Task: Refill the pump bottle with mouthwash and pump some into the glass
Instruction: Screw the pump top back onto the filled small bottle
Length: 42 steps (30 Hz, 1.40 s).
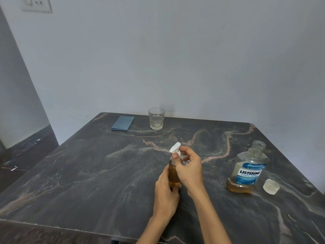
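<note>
A small clear pump bottle (172,173) filled with amber liquid stands on the dark marble table (98,173) near its middle. My left hand (166,192) wraps around its lower body. My right hand (189,169) grips the collar just under the white pump head (175,147). The mouthwash bottle (248,169) with a blue label stands uncapped at the right, a little amber liquid left at its bottom. Its clear cap (271,186) lies beside it on the right. A clear glass (156,118) with a small amount of pale liquid stands at the far edge.
A folded blue cloth (123,123) lies at the far left of the table, next to the glass. A white wall rises behind the table. The table's near edge runs along the bottom left.
</note>
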Each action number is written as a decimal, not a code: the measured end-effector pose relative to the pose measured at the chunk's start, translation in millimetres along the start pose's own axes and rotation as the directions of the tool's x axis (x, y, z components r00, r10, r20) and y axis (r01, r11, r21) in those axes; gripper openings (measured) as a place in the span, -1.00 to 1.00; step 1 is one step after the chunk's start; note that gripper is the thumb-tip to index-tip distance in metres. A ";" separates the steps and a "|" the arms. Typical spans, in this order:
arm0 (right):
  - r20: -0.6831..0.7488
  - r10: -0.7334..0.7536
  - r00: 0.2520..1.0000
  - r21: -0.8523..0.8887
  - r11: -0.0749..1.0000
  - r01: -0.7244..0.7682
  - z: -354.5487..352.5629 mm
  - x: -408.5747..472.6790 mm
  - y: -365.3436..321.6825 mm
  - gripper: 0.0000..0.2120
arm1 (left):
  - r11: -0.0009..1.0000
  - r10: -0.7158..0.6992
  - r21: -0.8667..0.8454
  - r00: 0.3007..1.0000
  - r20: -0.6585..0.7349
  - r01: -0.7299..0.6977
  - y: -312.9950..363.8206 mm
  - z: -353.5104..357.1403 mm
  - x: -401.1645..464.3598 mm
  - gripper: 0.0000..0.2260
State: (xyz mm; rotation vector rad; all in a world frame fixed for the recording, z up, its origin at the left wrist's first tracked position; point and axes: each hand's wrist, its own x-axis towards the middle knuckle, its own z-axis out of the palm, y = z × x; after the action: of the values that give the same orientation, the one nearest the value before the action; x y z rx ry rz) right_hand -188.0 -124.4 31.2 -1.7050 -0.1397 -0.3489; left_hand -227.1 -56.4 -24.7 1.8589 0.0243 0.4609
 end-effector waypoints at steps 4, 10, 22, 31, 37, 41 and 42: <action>-0.014 0.010 1.000 0.017 1.000 -0.010 1.2 -0.9 -2.1 -0.79 | 1.000 -0.001 0.016 0.999 0.040 0.000 2.8 -1.3 -3.6 -0.56; -0.065 0.047 0.997 -0.026 0.998 -0.049 2.8 0.3 -1.1 -0.79 | 0.998 0.019 0.055 0.998 0.054 -0.022 4.6 -3.1 -6.4 -0.64; -0.038 -0.009 0.999 -0.001 1.000 0.009 0.1 -2.9 4.2 -0.78 | 0.984 -0.069 0.168 0.995 0.074 0.056 10.1 -5.0 -10.0 -0.45; 0.141 -0.196 0.970 -0.050 0.978 0.205 6.1 -0.6 25.6 -0.80 | 0.989 0.007 0.150 0.999 0.035 -0.012 8.6 -3.9 -10.7 -0.71; 0.067 -0.246 0.967 -0.086 0.964 0.251 12.3 6.0 33.8 -0.76 | 0.991 0.048 0.128 0.999 0.024 -0.051 6.7 -0.9 -10.8 -0.73; 0.022 -0.253 0.967 -0.073 0.964 0.254 19.9 5.9 35.8 -0.68 | 0.995 0.032 0.099 0.999 -0.005 -0.031 2.0 0.9 -7.3 -0.72; 0.005 -0.262 0.965 -0.083 0.962 0.262 21.2 6.7 36.4 -0.63 | 0.997 0.014 0.076 1.000 -0.021 -0.012 1.1 1.2 -6.0 -0.70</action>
State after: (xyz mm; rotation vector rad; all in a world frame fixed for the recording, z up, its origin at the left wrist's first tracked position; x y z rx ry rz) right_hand -168.0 -110.4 -3.7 -1.7710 -0.3532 -0.5631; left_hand -232.5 -59.3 -25.8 1.9296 0.0445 0.4946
